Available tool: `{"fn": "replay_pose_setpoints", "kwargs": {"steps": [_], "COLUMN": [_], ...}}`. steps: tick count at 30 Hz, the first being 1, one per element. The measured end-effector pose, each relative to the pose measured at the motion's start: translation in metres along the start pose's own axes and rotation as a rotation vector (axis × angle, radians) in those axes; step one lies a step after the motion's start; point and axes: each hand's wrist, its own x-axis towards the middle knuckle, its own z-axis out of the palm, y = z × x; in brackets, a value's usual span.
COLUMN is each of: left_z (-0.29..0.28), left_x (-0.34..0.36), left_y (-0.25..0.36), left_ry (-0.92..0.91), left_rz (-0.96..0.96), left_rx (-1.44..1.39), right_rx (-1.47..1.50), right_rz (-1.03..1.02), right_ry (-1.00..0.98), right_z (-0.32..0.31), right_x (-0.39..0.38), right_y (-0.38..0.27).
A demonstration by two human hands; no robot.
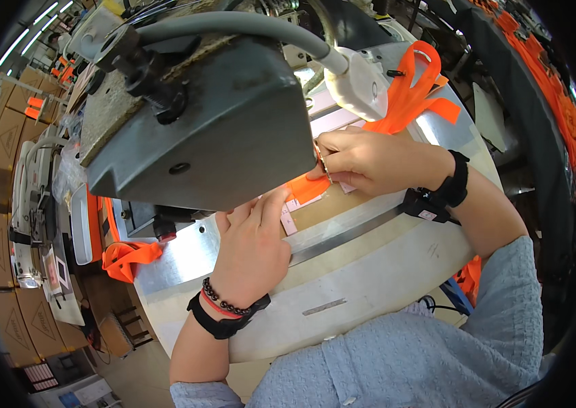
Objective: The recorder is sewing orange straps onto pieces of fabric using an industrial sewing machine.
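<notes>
Below the dark grey head of a sewing machine (227,129), an orange fabric strip (310,190) lies on the machine bed. My left hand (250,241) rests at its left end, fingers stretched out and fairly flat; some fingertips are hidden by the machine head. My right hand (363,160) is closed in a pinch at the strip's right end. A thin, shiny, patterned edge shows by its fingertips; I cannot make out what it belongs to. Pale pink marked pieces (289,223) lie under and beside the strip. The needle area is hidden behind the machine head.
A looped bundle of orange strips (414,95) lies beyond my right hand. Another orange bundle (130,258) hangs at the table's left edge by a white tray (84,224). A metal band (349,234) crosses the pale tabletop (383,279). Cardboard boxes (2,251) stand far left.
</notes>
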Motion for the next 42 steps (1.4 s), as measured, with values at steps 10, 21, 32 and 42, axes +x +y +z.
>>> {"fn": "replay_pose_setpoints", "kwargs": {"steps": [10, 21, 32, 42], "left_z": [-0.006, -0.006, -0.008, -0.009], "left_x": [0.001, 0.001, 0.001, 0.001], "left_y": [0.001, 0.003, 0.005, 0.006], "left_ry": [-0.037, -0.043, -0.014, -0.004], "left_rz": [0.025, 0.013, 0.007, 0.019], "left_rx": [0.028, 0.074, 0.092, 0.097], "right_rx": [0.053, -0.058, -0.1, -0.163], "right_rz": [0.006, -0.091, -0.111, -0.094], "right_ry": [0.056, 0.145, 0.109, 0.079], "right_z": [0.0, 0.02, 0.016, 0.017], "right_x": [0.001, 0.005, 0.011, 0.012], "right_y": [-0.001, 0.006, 0.001, 0.0]}}
